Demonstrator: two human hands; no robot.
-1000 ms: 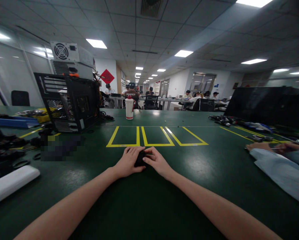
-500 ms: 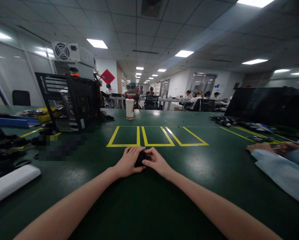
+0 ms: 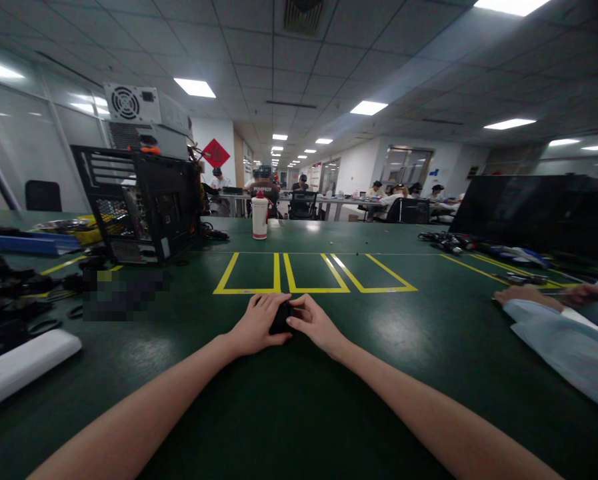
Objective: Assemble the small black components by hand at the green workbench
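Both hands wrapped around a small black part (image 3: 281, 317) on the green table (image 3: 403, 373), left hand (image 3: 257, 325) at 9 o'clock, right hand (image 3: 313, 323) at 3, both gripping it

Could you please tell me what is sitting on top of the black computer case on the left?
On the black computer case sits a grey power supply unit with a round fan grille. What lies behind it is hidden.

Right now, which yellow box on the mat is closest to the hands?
The left box: its near edge lies just beyond the left hand; the middle box and right box sit further right.
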